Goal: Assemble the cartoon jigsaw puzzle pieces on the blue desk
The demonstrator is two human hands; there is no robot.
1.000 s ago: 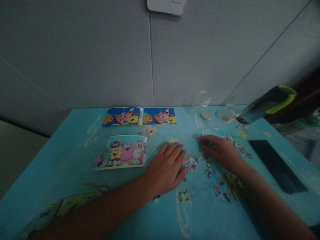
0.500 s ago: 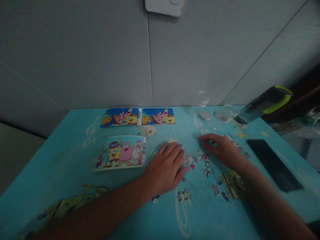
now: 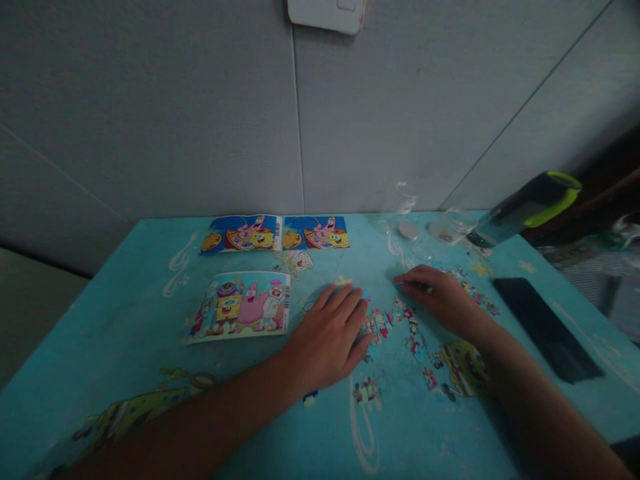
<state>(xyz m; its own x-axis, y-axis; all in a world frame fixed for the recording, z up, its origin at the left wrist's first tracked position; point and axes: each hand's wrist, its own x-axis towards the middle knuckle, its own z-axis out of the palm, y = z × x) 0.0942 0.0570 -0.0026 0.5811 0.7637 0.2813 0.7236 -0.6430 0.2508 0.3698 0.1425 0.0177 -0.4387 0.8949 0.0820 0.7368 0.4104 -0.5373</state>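
Note:
My left hand (image 3: 331, 333) lies flat with its fingers stretched out, palm down on the table. Its fingertips and thumb border a joined patch of jigsaw puzzle (image 3: 379, 324) and partly cover it. My right hand (image 3: 431, 293) is a little above the table, thumb and forefinger pinched together on what looks like a small bluish puzzle piece, mostly hidden by the fingers. Loose puzzle pieces (image 3: 415, 345) lie in a line below the right hand. A small joined cluster of pieces (image 3: 367, 391) sits nearer to me. The picture card (image 3: 250, 303) with cartoon figures lies left of my left hand.
Two blue cartoon cards (image 3: 316, 233) lie at the back by the wall. Clear plastic jars (image 3: 405, 199) and a round lid (image 3: 409, 231) stand at the back right, beside a dark bottle (image 3: 525, 207) with a lime strap. A black phone-like slab (image 3: 547, 328) lies at the right.
My right hand has shifted very slightly, with its thumb and forefinger closer together. The left hand stays in place, and the view has moved a touch.

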